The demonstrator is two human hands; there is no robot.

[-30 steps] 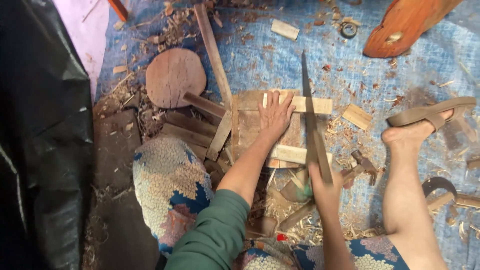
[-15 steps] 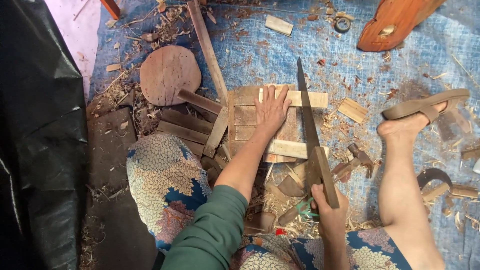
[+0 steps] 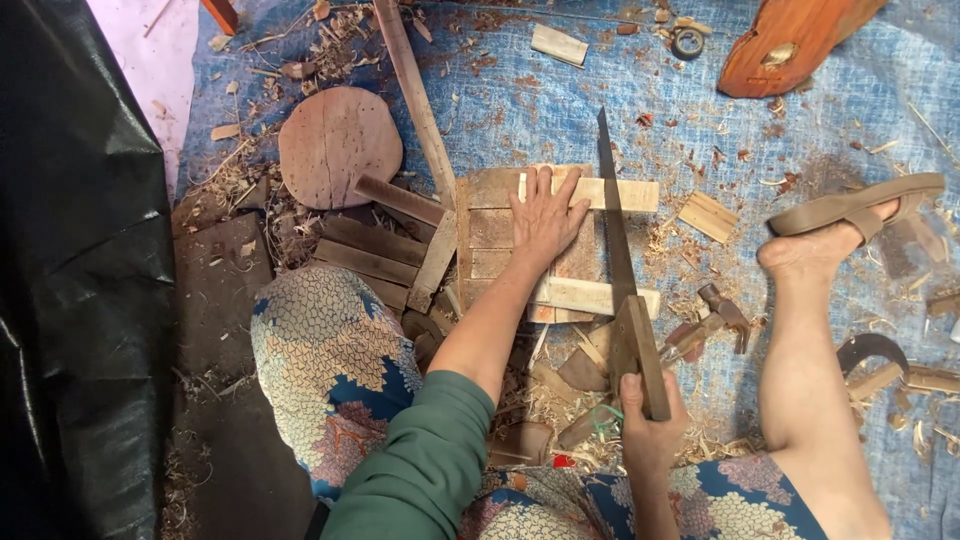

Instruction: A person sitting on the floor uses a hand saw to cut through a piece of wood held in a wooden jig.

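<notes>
My left hand (image 3: 545, 215) lies flat, fingers spread, on a small frame of wooden slats (image 3: 490, 235) resting on the blue tarp. My right hand (image 3: 650, 425) grips the wooden handle of a hand saw (image 3: 618, 235), whose long dark blade runs away from me across the two pale cross slats (image 3: 625, 195) just right of my left hand. My green sleeve (image 3: 430, 470) covers the left arm. My bare right leg and sandalled foot (image 3: 850, 215) stretch out to the right.
A claw hammer (image 3: 715, 320) lies right of the saw handle. A round wooden disc (image 3: 338, 145), a long thin batten (image 3: 415, 95) and dark planks (image 3: 375, 245) lie left. Shavings and offcuts litter the tarp (image 3: 800, 130). An orange-brown board (image 3: 790, 45) sits top right; black plastic (image 3: 80, 280) hangs left.
The saw has slid back toward me, with my right hand drawing the handle lower and nearer my body. My left hand stays pressed on the slats.
</notes>
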